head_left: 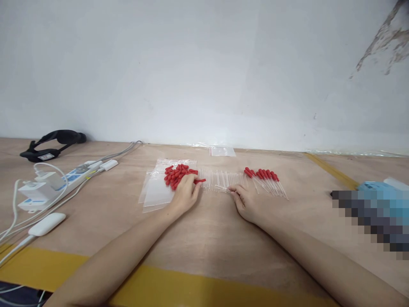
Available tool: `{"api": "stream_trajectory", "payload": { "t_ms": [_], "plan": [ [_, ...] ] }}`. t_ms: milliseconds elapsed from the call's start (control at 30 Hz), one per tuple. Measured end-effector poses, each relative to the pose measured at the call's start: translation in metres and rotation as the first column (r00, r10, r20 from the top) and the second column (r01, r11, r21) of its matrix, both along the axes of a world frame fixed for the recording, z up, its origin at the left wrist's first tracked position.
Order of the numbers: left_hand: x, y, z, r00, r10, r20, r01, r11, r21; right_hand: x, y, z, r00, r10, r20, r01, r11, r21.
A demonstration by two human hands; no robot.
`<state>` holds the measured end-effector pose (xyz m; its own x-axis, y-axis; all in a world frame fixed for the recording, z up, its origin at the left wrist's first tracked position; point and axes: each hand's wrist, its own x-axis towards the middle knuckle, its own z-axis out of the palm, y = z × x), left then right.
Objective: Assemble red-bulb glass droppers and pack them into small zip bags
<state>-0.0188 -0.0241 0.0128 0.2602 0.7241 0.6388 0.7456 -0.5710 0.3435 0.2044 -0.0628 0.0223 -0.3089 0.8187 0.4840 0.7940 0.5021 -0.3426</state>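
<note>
My left hand [186, 192] is closed at the right edge of a pile of red rubber dropper bulbs [175, 175], with one red rubber bulb [200, 181] sticking out from its fingertips toward the right. Between the thumb and fingers of my right hand [243, 201] is a thin clear dropper tube [221, 187], its free end pointing left at the bulb. Loose clear tubes [212, 178] lie side by side behind and between my hands. To the right of them rests a row of droppers [266, 181], clear tubes with red bulbs on their far ends.
Clear plastic bags [158, 194] lie under and beside the bulb pile. A small zip bag [223, 152] is by the wall. At left are a power strip [75, 177], cables, a white device [47, 224] and a black headset strap [54, 145]. A blue item [378, 189] sits at right.
</note>
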Motion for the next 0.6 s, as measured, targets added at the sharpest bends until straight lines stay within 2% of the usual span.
{"api": "stream_trajectory", "payload": {
  "t_ms": [67, 167, 333, 600],
  "plan": [
    [0.010, -0.008, -0.003, 0.995, -0.093, 0.046, 0.094, 0.995, -0.035, -0.002, -0.004, 0.004, 0.999, -0.040, 0.016, 0.040, 0.999, -0.013],
    [0.020, -0.015, -0.006, 0.985, -0.163, 0.064, 0.167, 0.983, -0.076, -0.005, -0.008, 0.010, 0.997, -0.049, 0.055, 0.050, 0.999, -0.018],
    [0.022, -0.015, -0.006, 0.980, -0.172, 0.102, 0.183, 0.976, -0.118, -0.004, -0.008, 0.009, 0.998, -0.060, 0.034, 0.061, 0.997, -0.046],
    [0.022, -0.016, -0.004, 0.970, -0.178, 0.164, 0.202, 0.968, -0.149, -0.004, -0.001, -0.006, 0.995, 0.031, -0.098, -0.035, 0.999, -0.041]
  ]
}}
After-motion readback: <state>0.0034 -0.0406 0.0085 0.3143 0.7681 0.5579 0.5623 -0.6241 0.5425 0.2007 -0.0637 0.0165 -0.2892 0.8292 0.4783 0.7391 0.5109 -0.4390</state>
